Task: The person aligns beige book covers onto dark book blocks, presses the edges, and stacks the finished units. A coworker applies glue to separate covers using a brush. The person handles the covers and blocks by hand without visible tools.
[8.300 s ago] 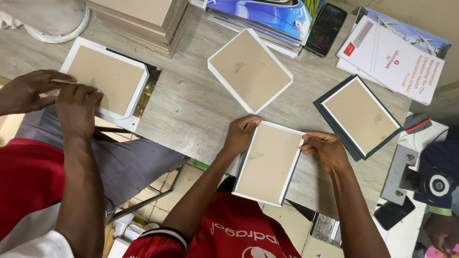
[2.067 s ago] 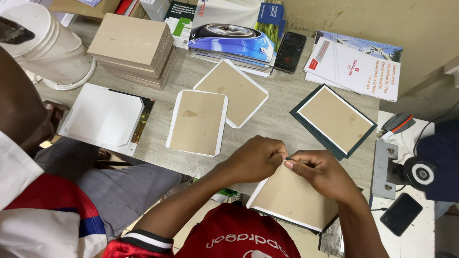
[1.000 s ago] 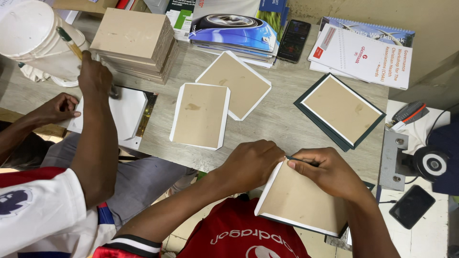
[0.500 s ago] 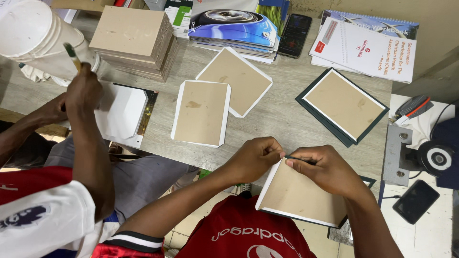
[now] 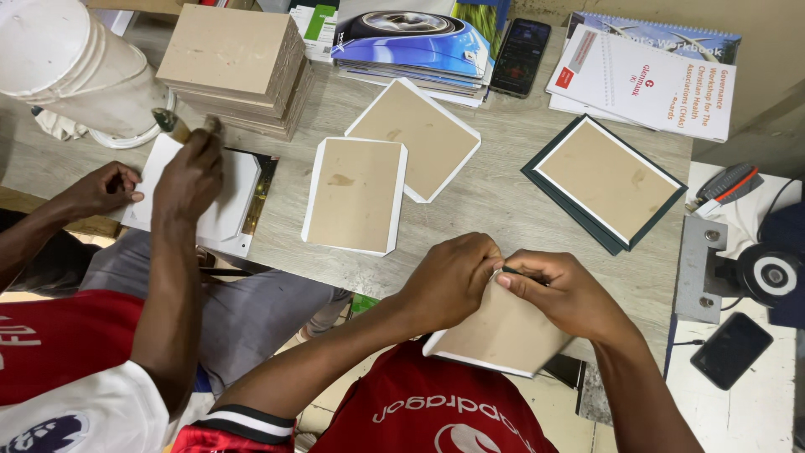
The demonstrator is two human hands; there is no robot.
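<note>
the left hand (image 5: 449, 281) and right hand (image 5: 560, 294) meet, fingers pinched shut on the top edge of the board panel (image 5: 503, 331); the panel slopes down toward the body, off the surface (image 5: 495, 201) edge

A pale grey, wood-grained table (image 5: 495, 197) fills the middle of the frame. On it lie tan brown boards edged in white: one at centre (image 5: 354, 195), one just above it (image 5: 417, 137). A third tan board (image 5: 605, 180) at right has a white inner line and a dark green border. The board at the fingers (image 5: 503, 331), bottom centre, is tan with a white edge. A stack of plain tan boards (image 5: 233, 63) sits upper left beside a white bucket (image 5: 71, 63). A glossy blue book (image 5: 411, 42) and black phone (image 5: 520, 54) lie along the top. Red shirt with white lettering (image 5: 436, 411) at bottom.
</note>
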